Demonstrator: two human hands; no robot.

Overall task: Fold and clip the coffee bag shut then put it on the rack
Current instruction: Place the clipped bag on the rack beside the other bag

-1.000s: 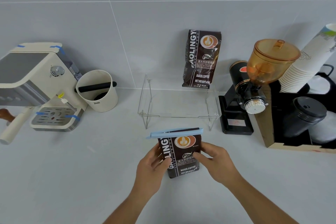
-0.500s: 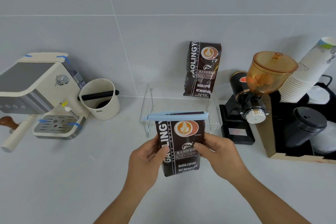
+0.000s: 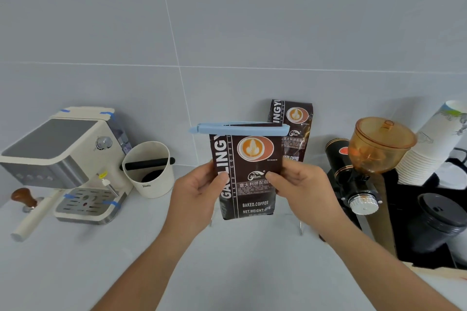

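A dark brown coffee bag [image 3: 249,177] is held upright in the air, its folded top closed by a long light-blue clip [image 3: 240,128]. My left hand [image 3: 195,194] grips its left edge and my right hand [image 3: 302,189] grips its right edge. The clear rack sits behind the bag and is almost hidden; only its metal feet [image 3: 300,228] show below. A second coffee bag [image 3: 294,129] stands on the rack against the wall, partly covered by the held bag.
A cream espresso machine [image 3: 65,159] with a tamper [image 3: 24,198] stands at the left, a white knock box [image 3: 149,169] beside it. At the right are a black grinder with an amber hopper [image 3: 376,146], stacked paper cups [image 3: 429,144] and a black lidded cup [image 3: 439,219].
Both hands have raised the clipped bag from the counter and carried it away from me, in front of the rack. The view has tilted upward.
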